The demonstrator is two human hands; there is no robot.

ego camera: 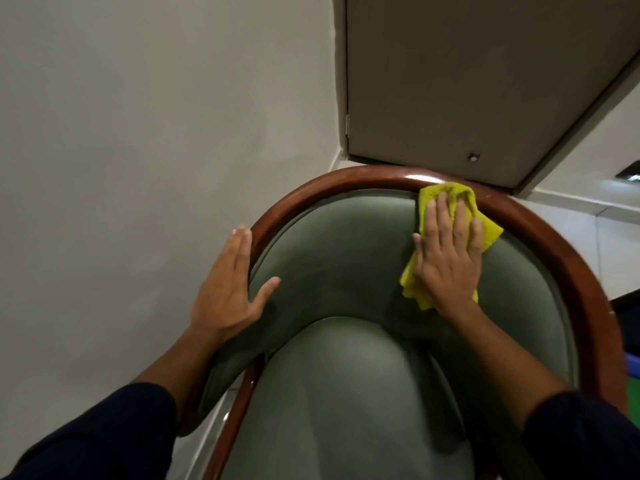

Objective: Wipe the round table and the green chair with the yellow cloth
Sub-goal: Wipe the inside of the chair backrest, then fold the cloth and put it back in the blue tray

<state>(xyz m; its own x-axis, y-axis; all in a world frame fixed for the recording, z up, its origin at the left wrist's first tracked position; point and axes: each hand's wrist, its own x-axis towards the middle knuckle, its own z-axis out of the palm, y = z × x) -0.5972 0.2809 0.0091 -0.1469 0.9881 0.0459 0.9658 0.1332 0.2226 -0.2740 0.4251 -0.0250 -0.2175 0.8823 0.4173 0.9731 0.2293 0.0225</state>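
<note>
The green chair (339,251) fills the lower middle of the view, with padded green back and seat and a curved brown wooden rim. My right hand (448,254) lies flat on the yellow cloth (436,197) and presses it against the upper right of the chair's backrest, just below the wooden rim. My left hand (228,289) rests on the left side of the chair, fingers along the outside of the rim and thumb on the green padding. The round table is out of view.
A plain pale wall (138,116) stands close on the left. A grey door (467,81) is right behind the chair's back. Light floor tiles (616,244) show at the right, with a dark object and a blue-green one at the right edge.
</note>
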